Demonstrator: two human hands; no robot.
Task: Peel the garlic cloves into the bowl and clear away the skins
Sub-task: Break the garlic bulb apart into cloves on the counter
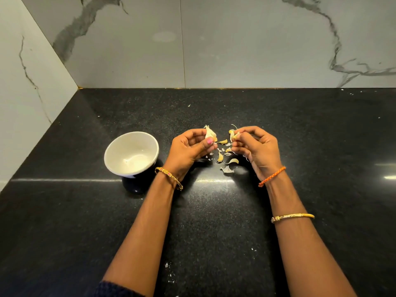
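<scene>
My left hand [189,147] grips a white piece of garlic bulb [209,132] between thumb and fingers, above the black counter. My right hand [257,144] pinches a single garlic clove [234,135] with papery skin trailing from it. Between and below the two hands lie several loose cloves [220,157] and flakes of skin [227,169] on the counter. A white bowl [150,142] with a dark outside stands to the left of my left hand; nothing shows inside it.
The black speckled counter [85,211] runs back to a marble-patterned wall [235,50] and a side wall on the left. Small skin flakes [170,273] lie scattered near the front between my forearms.
</scene>
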